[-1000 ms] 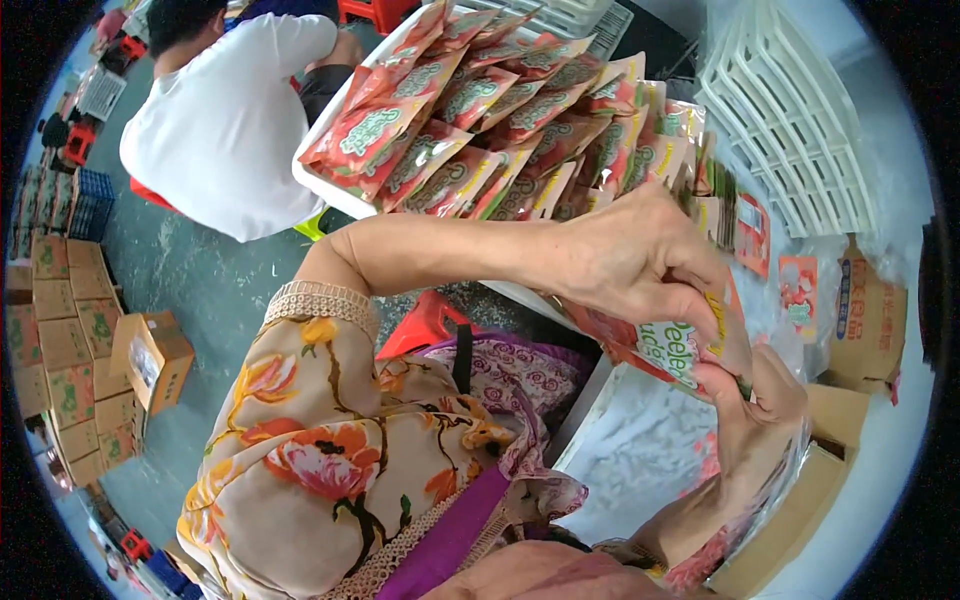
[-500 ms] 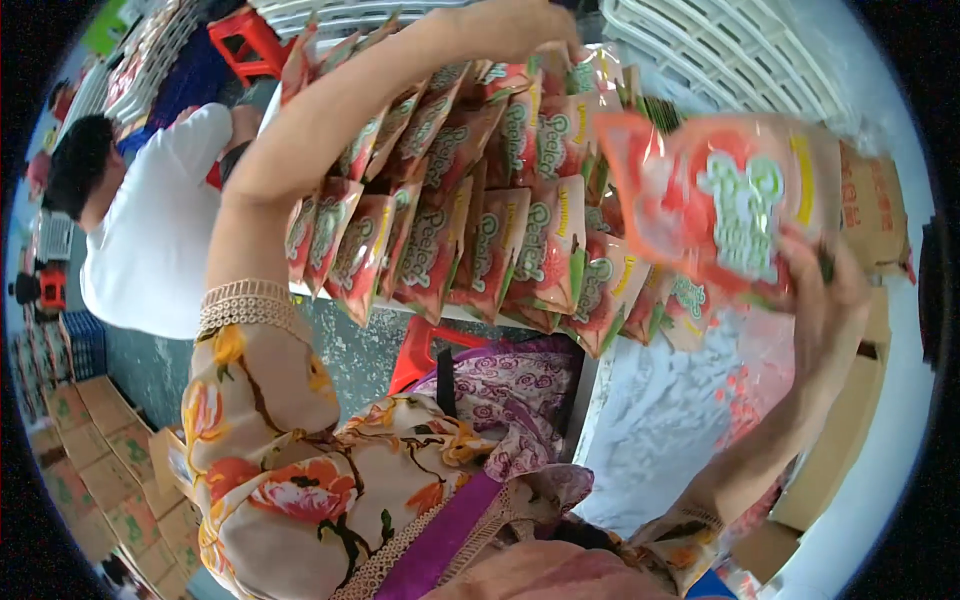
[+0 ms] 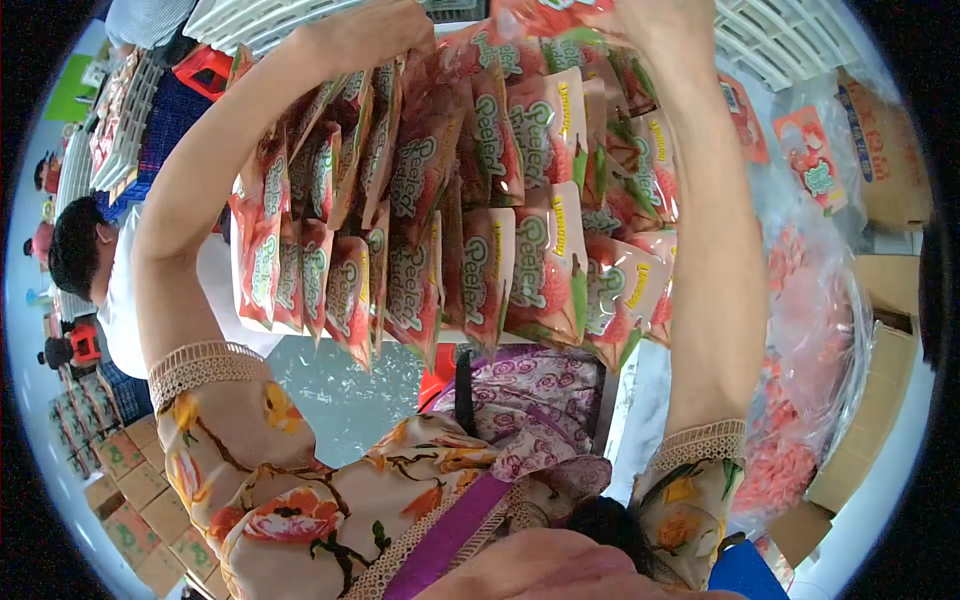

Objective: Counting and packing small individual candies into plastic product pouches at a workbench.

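Rows of red-and-pink fruit snack pouches (image 3: 545,260) stand packed upright and leaning, in front of me. At the far edge, partly cut off by the top of the view, my right hand (image 3: 665,22) holds another such pouch (image 3: 550,18) over the back row. My left hand (image 3: 385,30) reaches to the far left part of the rows. Its fingers curl down against the pouch tops, and whatever they grip is hidden. Both forearms arch around the rows, one on each side.
At right lie loose pouches (image 3: 808,155) and a clear plastic bag (image 3: 825,330) with small red pieces around it. Cardboard boxes (image 3: 885,160) stand beyond. White plastic crates (image 3: 775,40) are at the back. A person in white (image 3: 120,290) sits at left, near stacked cartons (image 3: 150,490).
My right hand has carried its pouch from the right side to the far edge of the rows. My left hand has shifted left along the back.
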A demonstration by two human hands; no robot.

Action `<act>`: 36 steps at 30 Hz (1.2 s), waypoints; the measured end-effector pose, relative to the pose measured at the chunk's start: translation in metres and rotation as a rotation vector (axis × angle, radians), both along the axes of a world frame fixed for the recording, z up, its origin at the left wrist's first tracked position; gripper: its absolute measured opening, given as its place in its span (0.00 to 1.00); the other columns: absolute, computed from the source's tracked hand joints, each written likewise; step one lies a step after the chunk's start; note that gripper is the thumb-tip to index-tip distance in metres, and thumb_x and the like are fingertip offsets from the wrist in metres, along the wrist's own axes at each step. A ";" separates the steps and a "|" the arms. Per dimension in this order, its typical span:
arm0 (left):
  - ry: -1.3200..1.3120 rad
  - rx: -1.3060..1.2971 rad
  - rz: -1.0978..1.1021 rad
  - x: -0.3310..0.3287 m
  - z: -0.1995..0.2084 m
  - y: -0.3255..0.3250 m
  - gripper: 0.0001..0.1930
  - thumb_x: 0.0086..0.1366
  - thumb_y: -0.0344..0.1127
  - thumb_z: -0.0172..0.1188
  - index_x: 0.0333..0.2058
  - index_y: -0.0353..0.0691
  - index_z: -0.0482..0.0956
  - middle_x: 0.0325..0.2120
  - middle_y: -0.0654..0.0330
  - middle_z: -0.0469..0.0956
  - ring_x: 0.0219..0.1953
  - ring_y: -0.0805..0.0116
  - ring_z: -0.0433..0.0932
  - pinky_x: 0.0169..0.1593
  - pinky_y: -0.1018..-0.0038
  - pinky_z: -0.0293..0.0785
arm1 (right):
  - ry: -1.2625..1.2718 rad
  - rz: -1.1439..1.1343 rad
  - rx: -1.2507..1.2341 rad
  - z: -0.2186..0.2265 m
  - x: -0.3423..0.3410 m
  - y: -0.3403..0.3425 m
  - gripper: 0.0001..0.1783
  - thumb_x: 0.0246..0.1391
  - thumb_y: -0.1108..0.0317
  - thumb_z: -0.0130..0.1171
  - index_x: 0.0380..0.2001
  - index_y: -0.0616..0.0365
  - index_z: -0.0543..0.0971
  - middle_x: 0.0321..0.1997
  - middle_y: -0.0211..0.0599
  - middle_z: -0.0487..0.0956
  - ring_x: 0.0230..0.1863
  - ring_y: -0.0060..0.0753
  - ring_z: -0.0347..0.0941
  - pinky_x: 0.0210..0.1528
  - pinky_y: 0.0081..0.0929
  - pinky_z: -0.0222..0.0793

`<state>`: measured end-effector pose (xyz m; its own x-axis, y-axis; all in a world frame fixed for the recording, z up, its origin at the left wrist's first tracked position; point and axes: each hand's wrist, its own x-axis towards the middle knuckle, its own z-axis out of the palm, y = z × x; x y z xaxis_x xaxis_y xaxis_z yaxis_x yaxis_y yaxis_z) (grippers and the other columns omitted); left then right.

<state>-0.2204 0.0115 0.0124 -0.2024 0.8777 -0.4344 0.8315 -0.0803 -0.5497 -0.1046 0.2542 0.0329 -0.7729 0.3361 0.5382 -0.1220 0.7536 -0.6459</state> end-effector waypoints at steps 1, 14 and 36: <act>-0.219 0.100 0.068 -0.006 0.001 -0.011 0.12 0.59 0.30 0.53 0.42 0.36 0.76 0.26 0.61 0.78 0.38 0.63 0.78 0.51 0.68 0.69 | 0.010 0.043 0.009 -0.009 -0.012 -0.002 0.13 0.53 0.64 0.59 0.32 0.66 0.80 0.22 0.43 0.80 0.23 0.43 0.77 0.30 0.35 0.70; -0.382 0.620 -0.131 0.000 -0.033 0.011 0.18 0.51 0.22 0.57 0.44 0.39 0.75 0.40 0.54 0.73 0.50 0.55 0.71 0.58 0.67 0.65 | -0.348 0.244 0.196 -0.115 -0.068 -0.056 0.10 0.42 0.66 0.55 0.23 0.56 0.84 0.28 0.48 0.82 0.33 0.51 0.80 0.38 0.51 0.72; -1.114 0.282 -0.508 0.355 0.109 0.225 0.13 0.50 0.19 0.57 0.37 0.36 0.78 0.35 0.52 0.77 0.39 0.50 0.74 0.43 0.63 0.71 | -0.204 -1.283 0.231 -0.202 0.789 0.235 0.21 0.57 0.55 0.54 0.50 0.55 0.77 0.49 0.44 0.79 0.52 0.48 0.73 0.57 0.42 0.64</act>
<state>0.1350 0.2363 0.1218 0.5409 0.8387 0.0636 0.7640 -0.5215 0.3800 0.6849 0.4888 -0.1687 -0.0502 0.8026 0.5944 0.8405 0.3554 -0.4089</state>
